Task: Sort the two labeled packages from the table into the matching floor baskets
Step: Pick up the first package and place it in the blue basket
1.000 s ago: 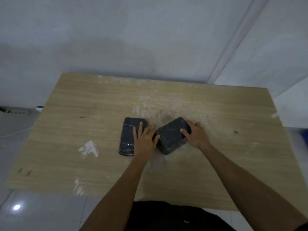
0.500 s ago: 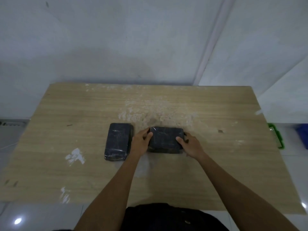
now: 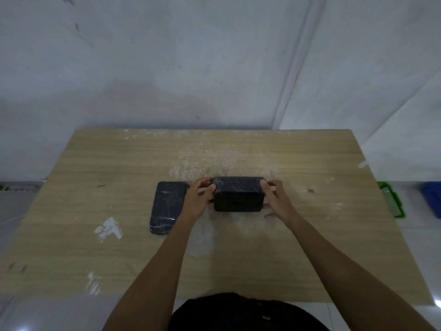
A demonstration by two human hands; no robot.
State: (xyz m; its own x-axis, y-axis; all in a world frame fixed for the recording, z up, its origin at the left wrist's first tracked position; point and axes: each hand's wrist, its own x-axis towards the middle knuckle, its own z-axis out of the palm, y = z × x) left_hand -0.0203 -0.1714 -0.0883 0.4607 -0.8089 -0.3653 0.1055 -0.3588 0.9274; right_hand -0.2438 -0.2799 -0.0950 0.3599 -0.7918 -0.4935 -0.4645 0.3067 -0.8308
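Now the left hand (image 3: 199,199) and right hand (image 3: 274,199) clasp the short ends of the dark film-wrapped rectangular package (image 3: 238,195), its long axis running straight between both palms.

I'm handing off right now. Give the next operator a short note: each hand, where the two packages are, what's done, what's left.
Left hand and right hand grip opposite ends of the right-hand package, tilted up on the table; whether it has lifted clear is unclear.
The other package lies flat to the left, untouched.
Green basket and blue basket sit on the floor off the table's right edge, only partly in view.
Done: nothing sorted yet.
Left: read the labels, not legible from here, and drop each package in its matching basket.
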